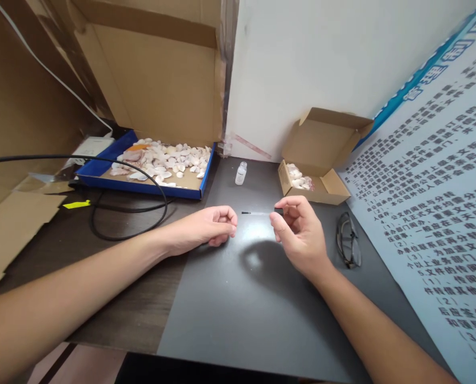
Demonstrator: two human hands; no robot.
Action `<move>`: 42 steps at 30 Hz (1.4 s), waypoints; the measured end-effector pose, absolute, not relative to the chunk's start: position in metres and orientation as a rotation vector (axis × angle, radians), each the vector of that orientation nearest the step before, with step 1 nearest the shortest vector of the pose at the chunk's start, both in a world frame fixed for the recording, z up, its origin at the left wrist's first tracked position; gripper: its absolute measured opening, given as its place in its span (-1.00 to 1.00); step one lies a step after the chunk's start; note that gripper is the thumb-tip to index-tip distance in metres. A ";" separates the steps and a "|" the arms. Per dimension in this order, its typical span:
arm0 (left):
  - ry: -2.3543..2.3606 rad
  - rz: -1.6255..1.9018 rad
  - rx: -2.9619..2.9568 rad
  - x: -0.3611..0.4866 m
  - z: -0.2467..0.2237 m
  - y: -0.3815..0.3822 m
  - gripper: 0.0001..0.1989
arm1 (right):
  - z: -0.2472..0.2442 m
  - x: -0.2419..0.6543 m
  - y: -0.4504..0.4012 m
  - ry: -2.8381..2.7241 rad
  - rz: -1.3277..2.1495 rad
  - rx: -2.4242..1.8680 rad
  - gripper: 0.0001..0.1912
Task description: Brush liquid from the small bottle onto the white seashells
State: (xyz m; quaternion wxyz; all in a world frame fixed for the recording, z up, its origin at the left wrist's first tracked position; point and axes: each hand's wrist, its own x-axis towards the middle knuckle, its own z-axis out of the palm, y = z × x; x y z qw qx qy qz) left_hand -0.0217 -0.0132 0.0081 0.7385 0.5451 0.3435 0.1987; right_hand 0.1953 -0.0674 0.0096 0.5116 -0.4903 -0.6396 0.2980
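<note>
Between the thumb and fingers of my right hand point(298, 229) is the black cap of a thin applicator brush point(258, 213). Its clear stem points left and ends in a dark tip close to my left hand point(212, 226). The left fingers are curled closed with the thumb against them; what they hold, if anything, is hidden. Beyond both hands a small glass bottle point(241, 174) stands upright and uncapped on the dark grey mat point(222, 309), with a printed label and clear or whitish contents.
At the back left, a blue-edged tray point(142, 188) holds many pale shells point(169, 160). A small cardboard box point(336, 186) with shells sits open at back right, near glasses point(348, 240). A black cable point(128, 237) loops at left; a printed poster point(434, 160) borders the right.
</note>
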 end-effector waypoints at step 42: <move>0.808 0.335 1.475 -0.020 0.013 -0.017 -0.77 | 0.005 0.194 -0.066 -1.653 0.718 -1.243 -0.88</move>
